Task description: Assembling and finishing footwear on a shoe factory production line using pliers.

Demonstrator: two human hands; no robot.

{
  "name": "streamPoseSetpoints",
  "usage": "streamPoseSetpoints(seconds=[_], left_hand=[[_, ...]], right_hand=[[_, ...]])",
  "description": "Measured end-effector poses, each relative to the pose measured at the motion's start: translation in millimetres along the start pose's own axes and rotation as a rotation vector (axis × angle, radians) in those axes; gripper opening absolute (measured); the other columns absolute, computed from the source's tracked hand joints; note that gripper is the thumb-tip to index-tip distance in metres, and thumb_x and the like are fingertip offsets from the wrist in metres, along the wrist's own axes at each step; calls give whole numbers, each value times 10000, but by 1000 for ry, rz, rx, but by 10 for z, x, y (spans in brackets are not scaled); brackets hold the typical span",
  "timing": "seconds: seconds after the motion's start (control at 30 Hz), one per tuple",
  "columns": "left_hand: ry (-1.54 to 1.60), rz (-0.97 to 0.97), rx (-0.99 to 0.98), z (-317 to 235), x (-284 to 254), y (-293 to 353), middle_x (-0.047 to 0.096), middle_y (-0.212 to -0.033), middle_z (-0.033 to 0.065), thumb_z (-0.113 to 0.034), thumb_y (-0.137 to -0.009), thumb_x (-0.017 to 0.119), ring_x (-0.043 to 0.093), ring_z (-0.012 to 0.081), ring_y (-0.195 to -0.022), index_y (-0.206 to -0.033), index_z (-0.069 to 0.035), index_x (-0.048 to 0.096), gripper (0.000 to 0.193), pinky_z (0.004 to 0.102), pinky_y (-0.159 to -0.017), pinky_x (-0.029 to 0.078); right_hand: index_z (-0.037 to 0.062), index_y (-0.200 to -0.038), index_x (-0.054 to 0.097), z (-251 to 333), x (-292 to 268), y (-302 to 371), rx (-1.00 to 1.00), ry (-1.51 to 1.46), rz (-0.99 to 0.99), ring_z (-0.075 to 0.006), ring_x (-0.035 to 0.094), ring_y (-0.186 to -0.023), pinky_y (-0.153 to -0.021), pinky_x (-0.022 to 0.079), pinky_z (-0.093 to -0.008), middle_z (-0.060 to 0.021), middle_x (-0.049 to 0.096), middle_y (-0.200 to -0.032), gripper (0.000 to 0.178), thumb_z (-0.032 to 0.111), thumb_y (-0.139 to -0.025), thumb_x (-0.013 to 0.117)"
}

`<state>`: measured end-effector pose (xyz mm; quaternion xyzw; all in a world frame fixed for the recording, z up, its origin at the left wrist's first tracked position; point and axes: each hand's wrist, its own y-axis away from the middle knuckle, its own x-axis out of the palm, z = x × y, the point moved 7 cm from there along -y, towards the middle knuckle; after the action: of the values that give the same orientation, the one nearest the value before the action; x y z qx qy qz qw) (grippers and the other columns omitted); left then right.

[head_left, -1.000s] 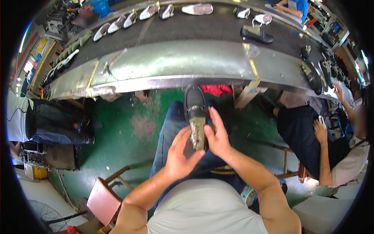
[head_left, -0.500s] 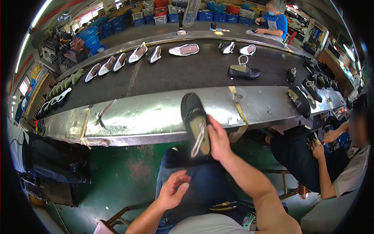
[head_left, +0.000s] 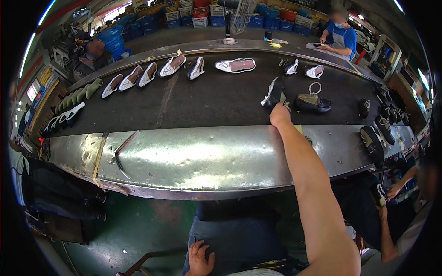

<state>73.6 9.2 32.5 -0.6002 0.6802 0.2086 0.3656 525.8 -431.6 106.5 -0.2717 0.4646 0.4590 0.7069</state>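
Observation:
At the near side of the dark belt (head_left: 133,108), my right hand (head_left: 280,115) is closed on the heel end of a black shoe (head_left: 275,93) with a white edge showing on its left. The arm reaches out over the metal ledge (head_left: 193,158). Just right of that shoe sits another black shoe (head_left: 313,106) with a looped cord standing up from its olive inside. Low in the picture, my left hand (head_left: 200,258) rests by my lap, its fingers apart and holding nothing.
White-edged shoe uppers (head_left: 172,65) line the belt's far side, with olive shoe lasts (head_left: 82,95) at the left. Dark shoes (head_left: 373,145) lie at the right ledge. Dark cords (head_left: 122,154) lie on the ledge. Co-workers sit at right and stand across the belt.
My right hand has carried the shoe from above my lap forward and right onto the belt. My left hand has dropped lower toward my lap. The view has shifted.

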Motion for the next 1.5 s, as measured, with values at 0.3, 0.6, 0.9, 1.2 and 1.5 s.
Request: streamPoseSetpoints(seconds=[0.3,0.6,0.9,1.2,1.5], left_hand=[[-24,-22,21,181,34,133,558,-1282,238,-114,-880,693,554,463,-1117,-1179,0,595,335,526,-979,453],[17,-26,-10,242,8,107,569,-1260,252,-109,-869,696,557,463,-1116,-1148,6,607,314,525,-975,457],[11,-14,-26,180,18,-105,575,-1216,243,-76,-857,688,562,462,-1078,-1105,6,608,274,537,-948,455],[15,-25,-57,283,35,-63,592,-1228,224,-79,-857,688,565,455,-1096,-1113,-8,625,273,533,-958,454],[206,-200,-463,1270,-205,579,547,-1276,242,-143,-882,647,520,390,-1223,-1254,37,529,430,423,-1072,412]], right_hand=[[51,-1535,305,271,66,320,-207,0,-69,-363,419,-1398,-1147,367,-403,-217,385,-1544,620,283,-994,500],[11,-1506,338,470,156,263,-577,30,-102,-410,316,-1446,-1193,312,-421,-162,265,-1614,614,160,-953,559],[-9,-1434,432,894,63,-41,-693,230,-243,-368,295,-1456,-1167,320,-486,-155,311,-1583,561,204,-941,595],[18,-1282,555,1212,-210,1047,-892,-20,-444,-371,449,-1314,-1045,392,-517,-169,488,-1399,417,174,-902,631],[88,-967,614,-477,204,4670,-1060,-17,415,-299,585,-865,-747,459,-434,-98,609,-870,377,449,-884,682]])
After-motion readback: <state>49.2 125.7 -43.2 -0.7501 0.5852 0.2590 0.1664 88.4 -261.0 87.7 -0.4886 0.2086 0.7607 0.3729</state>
